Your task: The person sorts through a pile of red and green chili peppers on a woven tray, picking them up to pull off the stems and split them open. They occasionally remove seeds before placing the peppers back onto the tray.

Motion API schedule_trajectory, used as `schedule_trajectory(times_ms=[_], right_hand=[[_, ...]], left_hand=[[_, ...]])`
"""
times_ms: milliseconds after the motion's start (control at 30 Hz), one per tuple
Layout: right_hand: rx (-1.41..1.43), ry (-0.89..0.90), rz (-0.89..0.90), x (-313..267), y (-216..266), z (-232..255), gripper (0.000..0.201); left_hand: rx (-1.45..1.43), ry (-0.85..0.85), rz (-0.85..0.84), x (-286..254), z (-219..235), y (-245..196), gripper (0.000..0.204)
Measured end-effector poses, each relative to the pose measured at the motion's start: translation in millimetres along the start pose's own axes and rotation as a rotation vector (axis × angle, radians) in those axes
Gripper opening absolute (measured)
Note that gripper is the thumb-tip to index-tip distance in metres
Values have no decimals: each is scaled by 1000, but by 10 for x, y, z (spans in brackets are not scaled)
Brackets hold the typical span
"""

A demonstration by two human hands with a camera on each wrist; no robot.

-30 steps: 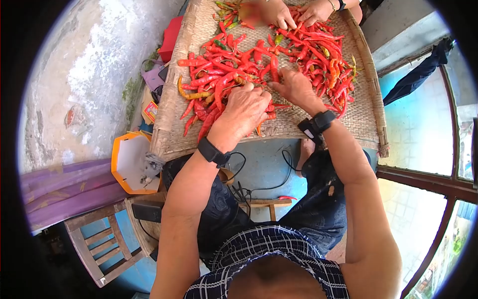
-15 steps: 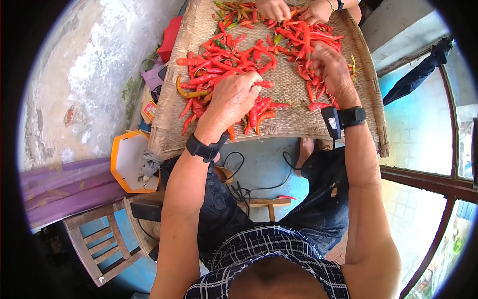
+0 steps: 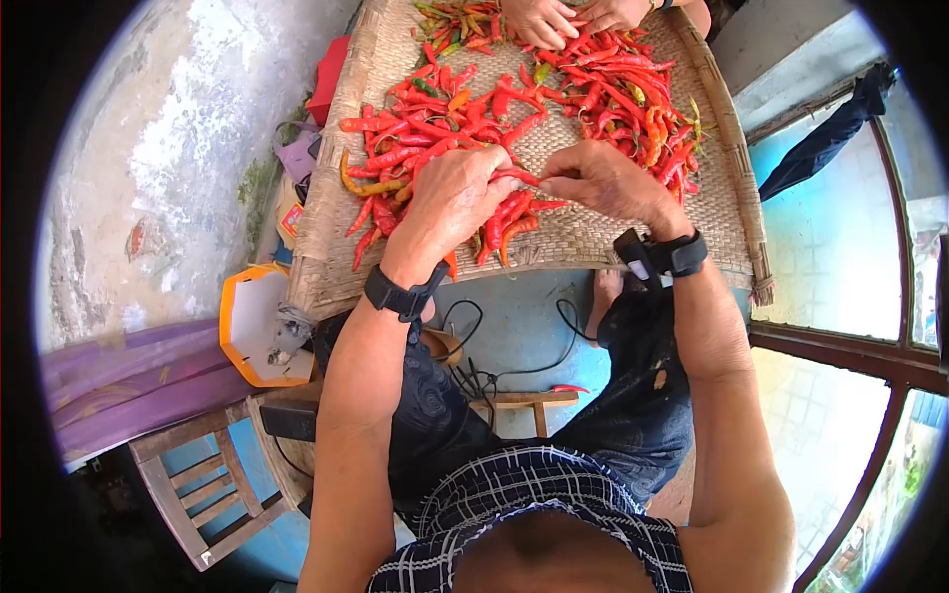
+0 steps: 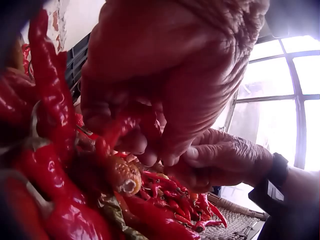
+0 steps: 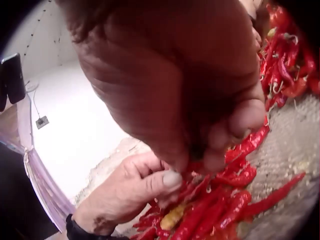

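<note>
Several red peppers (image 3: pixel 425 128) lie in a left heap on a woven tray (image 3: pixel 326 232), and another heap (image 3: pixel 633 94) is at its right. Over the left heap's near right side, my left hand (image 3: pixel 450 203) pinches a red pepper (image 3: pixel 517 176) that points right. The thumb and fingers of my right hand (image 3: pixel 618 188) meet at that pepper's right end. In the left wrist view, my left hand (image 4: pixel 170 65) has curled fingers close beside the right hand (image 4: pixel 227 155). The right wrist view shows my right hand (image 5: pixel 170 75) covering the contact point, above my left hand (image 5: pixel 125 192).
Another person's hands (image 3: pixel 573 18) are among peppers at the tray's far edge. An orange-rimmed box (image 3: pixel 262 326) and a wooden chair (image 3: pixel 213 484) stand at left. Black cables (image 3: pixel 524 371) and a loose pepper (image 3: pixel 570 388) lie below the tray; windows are at right.
My right hand has moved from the right heap back left and nearer, to the pepper in my left hand. The left hand stays over the left heap. The other person's hands have shifted slightly.
</note>
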State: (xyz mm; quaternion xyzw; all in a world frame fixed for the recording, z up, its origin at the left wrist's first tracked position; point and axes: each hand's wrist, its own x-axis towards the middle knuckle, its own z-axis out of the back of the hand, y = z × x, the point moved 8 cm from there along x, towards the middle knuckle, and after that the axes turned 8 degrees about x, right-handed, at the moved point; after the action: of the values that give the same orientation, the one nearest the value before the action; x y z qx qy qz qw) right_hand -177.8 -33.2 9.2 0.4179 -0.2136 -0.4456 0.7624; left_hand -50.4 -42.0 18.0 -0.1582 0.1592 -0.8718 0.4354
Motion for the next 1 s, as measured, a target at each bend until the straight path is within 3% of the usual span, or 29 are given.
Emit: schedule_trajectory(times_ms=[67, 167, 233, 267, 333, 367, 400, 433, 467, 533, 667, 733, 867, 1000], right_hand=[[-13, 46, -75, -57, -128, 131, 17], [-11, -62, -114, -99, -295, 451, 25], [441, -559, -76, -216, -317, 887, 37], [441, -558, -76, -196, -326, 875, 37], [247, -835, -153, -281, -424, 1000, 46], [55, -767, -167, -206, -496, 938, 42], [54, -766, -168, -201, -572, 860, 42], [-74, -478, -58, -57, -501, 580, 38], [-197, -188, 50, 17, -456, 255, 34], [-243, 29, 131, 34, -352, -189, 25], [-401, 22, 73, 100, -430, -409, 19], [-451, 75, -38, 148, -538, -436, 16], [-430, 87, -39, 98, -393, -354, 17], [-292, 38, -74, 13, -132, -148, 17]], left_hand=[[28, -173, -78, -34, 125, -9, 19], [-10, -113, -28, -37, 88, 4, 18], [-12, -114, -46, -31, -3, -19, 19], [-13, -111, -65, -27, -56, -46, 19], [66, -57, -96, -12, -169, -94, 21], [153, -26, -168, -19, -260, -142, 21], [239, 6, -240, -26, -332, -200, 21], [308, 115, -212, -16, -419, -188, 22], [307, 116, -212, -10, -435, -185, 22], [326, 106, -225, 1, -468, -183, 21], [312, 131, -202, 6, -484, -138, 21], [191, -5, -215, -2, -352, -142, 17], [22, -75, -149, 42, -75, -56, 14], [-303, -168, 96, 27, 257, 171, 11]])
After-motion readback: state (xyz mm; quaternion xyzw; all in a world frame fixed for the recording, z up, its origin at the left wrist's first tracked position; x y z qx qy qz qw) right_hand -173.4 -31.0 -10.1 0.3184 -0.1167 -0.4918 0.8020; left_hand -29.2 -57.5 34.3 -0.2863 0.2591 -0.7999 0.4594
